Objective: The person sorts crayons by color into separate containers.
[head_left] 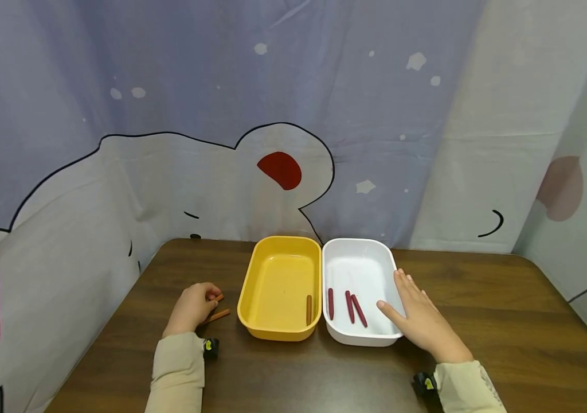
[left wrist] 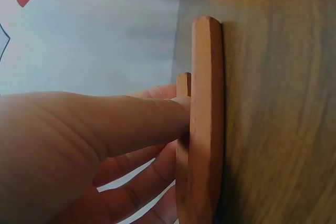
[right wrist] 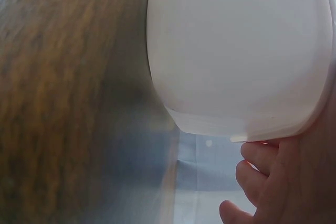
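Observation:
At the left of the table, my left hand (head_left: pixel 194 307) pinches an orange-brown crayon (left wrist: pixel 183 182) between thumb and fingers. A second orange-brown crayon (head_left: pixel 216 316) lies on the wood just in front of it; in the left wrist view this nearer crayon (left wrist: pixel 206 108) partly covers the held one. My right hand (head_left: pixel 425 321) rests at the right rim of the white tray (head_left: pixel 360 338), fingers spread and straight, the thumb reaching over the inside. Several dark red crayons (head_left: pixel 349 307) lie in that tray. From the right wrist, fingers (right wrist: pixel 257 166) show beyond the tray's outer wall (right wrist: pixel 236 51).
A yellow tray (head_left: pixel 267 287) stands against the white tray's left side, with one brown crayon (head_left: pixel 309 310) near its right wall. Both are on a dark wooden table (head_left: pixel 283 378). Behind the table hangs a printed curtain (head_left: pixel 211 74), which also runs along both sides.

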Tool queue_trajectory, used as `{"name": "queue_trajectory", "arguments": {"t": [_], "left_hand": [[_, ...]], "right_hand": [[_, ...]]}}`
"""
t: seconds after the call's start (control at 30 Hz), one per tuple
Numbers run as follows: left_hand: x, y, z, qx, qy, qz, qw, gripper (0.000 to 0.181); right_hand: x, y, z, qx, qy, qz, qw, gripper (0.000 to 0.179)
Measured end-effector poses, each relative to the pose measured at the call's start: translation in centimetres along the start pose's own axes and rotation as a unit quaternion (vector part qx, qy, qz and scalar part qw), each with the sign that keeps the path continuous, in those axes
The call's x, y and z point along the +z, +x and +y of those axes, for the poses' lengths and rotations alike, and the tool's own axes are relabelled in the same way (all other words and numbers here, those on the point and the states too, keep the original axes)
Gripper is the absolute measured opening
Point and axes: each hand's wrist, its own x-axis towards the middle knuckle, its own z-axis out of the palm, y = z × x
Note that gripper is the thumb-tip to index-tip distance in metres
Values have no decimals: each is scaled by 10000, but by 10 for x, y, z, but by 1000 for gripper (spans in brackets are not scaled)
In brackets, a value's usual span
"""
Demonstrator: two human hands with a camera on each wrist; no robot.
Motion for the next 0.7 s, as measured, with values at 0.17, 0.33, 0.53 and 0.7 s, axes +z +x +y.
{"name": "queue_trajectory", "arguments": {"t": [0.17, 0.33, 0.53, 0.7], "left_hand": [[0, 1, 1, 82, 12, -7, 10000, 15], [-1, 1, 1, 254, -35, 19, 9997, 15], [-4, -1, 4, 392, -44, 79, 9992, 13], [-6, -3, 8, 387, -155, 120, 9991, 14]], "right_hand": [[-1, -1, 0, 27, -4, -16, 10000, 91], [-1, -1, 0, 10, 0, -9, 10000, 91], [-1, -1, 0, -25, -4, 13, 10000, 91], [-1, -1, 0, -23, -8, 15, 10000, 91]]}}
